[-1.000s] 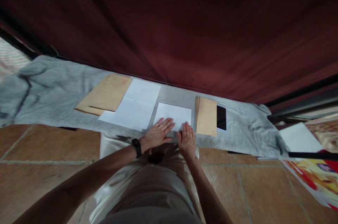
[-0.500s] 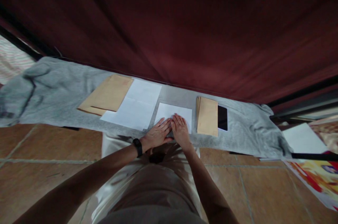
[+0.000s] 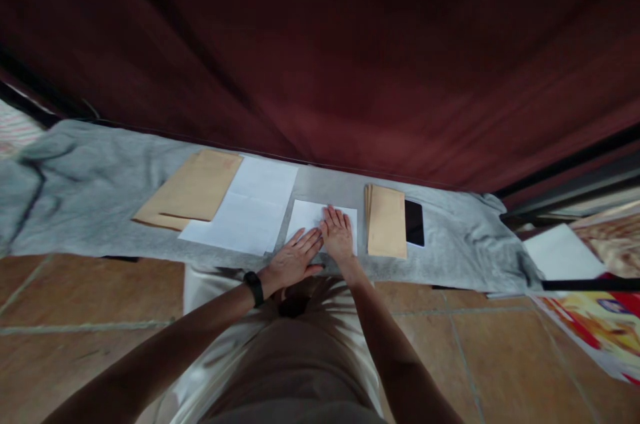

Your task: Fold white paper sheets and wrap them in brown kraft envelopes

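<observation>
While your left hand [image 3: 295, 262] is lying flat on the small paper [image 3: 303, 213], your flat right hand [image 3: 338, 235] is resting just beside your left.

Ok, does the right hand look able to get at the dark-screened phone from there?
Probably yes: the right hand lies flat on the small white sheet, apparently gripping nothing, and only the low stack of small brown envelopes lies between it and the phone.

Beyond the grey-draped table [image 3: 463, 237] rises dark red fabric [image 3: 320, 64]; below the table lie brown floor tiles [image 3: 500, 351]; dark bars [image 3: 575, 161] flank it.
</observation>
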{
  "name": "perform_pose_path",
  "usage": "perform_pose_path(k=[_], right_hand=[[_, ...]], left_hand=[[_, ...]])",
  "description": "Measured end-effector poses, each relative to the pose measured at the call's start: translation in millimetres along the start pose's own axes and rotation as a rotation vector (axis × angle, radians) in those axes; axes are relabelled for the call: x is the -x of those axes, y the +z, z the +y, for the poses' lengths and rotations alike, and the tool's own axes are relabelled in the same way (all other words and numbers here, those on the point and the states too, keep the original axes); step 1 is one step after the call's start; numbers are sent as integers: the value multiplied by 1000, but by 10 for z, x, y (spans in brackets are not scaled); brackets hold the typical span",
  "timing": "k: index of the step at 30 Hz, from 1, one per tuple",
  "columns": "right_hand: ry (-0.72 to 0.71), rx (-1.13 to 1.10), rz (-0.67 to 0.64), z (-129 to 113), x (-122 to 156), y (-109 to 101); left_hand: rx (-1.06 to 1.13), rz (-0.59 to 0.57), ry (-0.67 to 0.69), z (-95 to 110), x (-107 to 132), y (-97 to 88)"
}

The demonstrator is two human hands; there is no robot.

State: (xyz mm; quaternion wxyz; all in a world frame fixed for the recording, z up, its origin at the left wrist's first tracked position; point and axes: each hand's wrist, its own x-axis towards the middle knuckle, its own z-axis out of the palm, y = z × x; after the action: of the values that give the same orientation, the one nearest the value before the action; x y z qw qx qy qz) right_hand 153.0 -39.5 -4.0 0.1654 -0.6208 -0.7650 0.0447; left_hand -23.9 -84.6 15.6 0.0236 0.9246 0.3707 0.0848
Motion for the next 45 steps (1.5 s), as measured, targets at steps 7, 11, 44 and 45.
perform_pose_path(k=[7,11,44,45], right_hand=[[76,34,44,47,-35,11],[95,52,72,63,3,23],[180,93,136,145,624,-107],[181,92,138,148,623,-103]], left_hand=[[9,13,6,-21,-10,6],[5,34,12,-27,-10,27],[53,138,-206,-105,-455,210],[54,143,-202,-91,-488,222]])
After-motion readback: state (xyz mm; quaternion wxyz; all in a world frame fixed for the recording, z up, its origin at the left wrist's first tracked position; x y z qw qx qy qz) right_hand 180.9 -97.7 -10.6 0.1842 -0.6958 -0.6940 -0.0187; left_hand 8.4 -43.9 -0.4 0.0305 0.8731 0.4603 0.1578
